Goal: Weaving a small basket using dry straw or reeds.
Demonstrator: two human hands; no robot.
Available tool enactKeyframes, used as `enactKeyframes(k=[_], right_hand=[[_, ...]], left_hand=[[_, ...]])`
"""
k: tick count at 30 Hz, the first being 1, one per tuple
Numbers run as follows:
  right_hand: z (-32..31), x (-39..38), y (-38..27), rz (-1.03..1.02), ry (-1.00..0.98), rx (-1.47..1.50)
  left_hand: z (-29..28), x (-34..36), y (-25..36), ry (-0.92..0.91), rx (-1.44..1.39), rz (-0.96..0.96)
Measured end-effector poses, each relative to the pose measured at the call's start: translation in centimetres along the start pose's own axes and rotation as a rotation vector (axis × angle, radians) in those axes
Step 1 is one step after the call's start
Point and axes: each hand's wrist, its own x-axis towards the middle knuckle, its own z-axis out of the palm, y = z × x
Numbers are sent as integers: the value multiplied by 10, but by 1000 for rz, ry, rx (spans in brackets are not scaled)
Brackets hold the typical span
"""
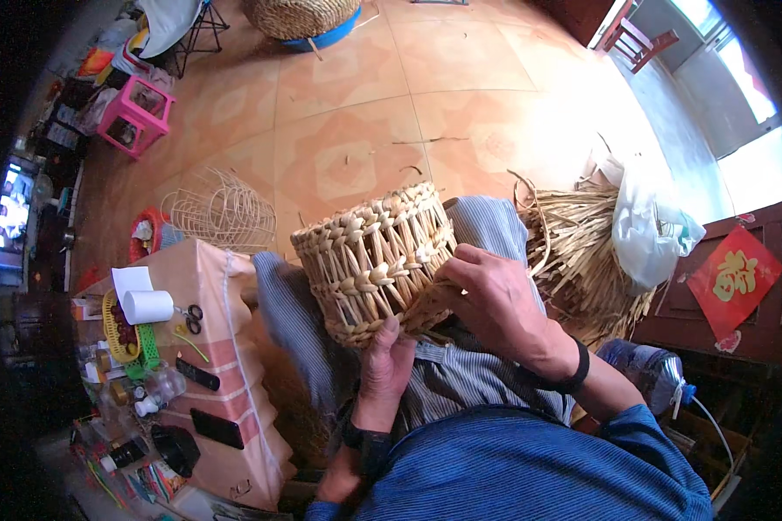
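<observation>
A round openwork basket (369,246) of pale braided plant fibre rests tilted in my lap on grey striped cloth. My left hand (381,369) grips its lower rim from beneath, thumb up against the braid. My right hand (495,304) is closed on a brownish fibre strand (434,304) at the basket's lower right side, fingertips partly hidden. A large bundle of loose dry strands (573,247) lies just right of my knee, with a white plastic bag (650,234) over part of it.
At left, a cloth-covered table (239,356) holds scissors (191,319), a paper roll, bottles and phone-like objects. Wire frames (222,213), a pink stool (135,117) and a woven piece (300,17) on a blue base stand beyond. A large water bottle (647,373) is at lower right.
</observation>
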Motion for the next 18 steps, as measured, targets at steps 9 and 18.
enactKeyframes(k=[9,18], right_hand=[[18,11,-12,-32,28,-47],[43,2,1,-20,106,-100]], left_hand=[[-78,5,-48,-31,517,53],[-111,18,-66,-326,339,-22]])
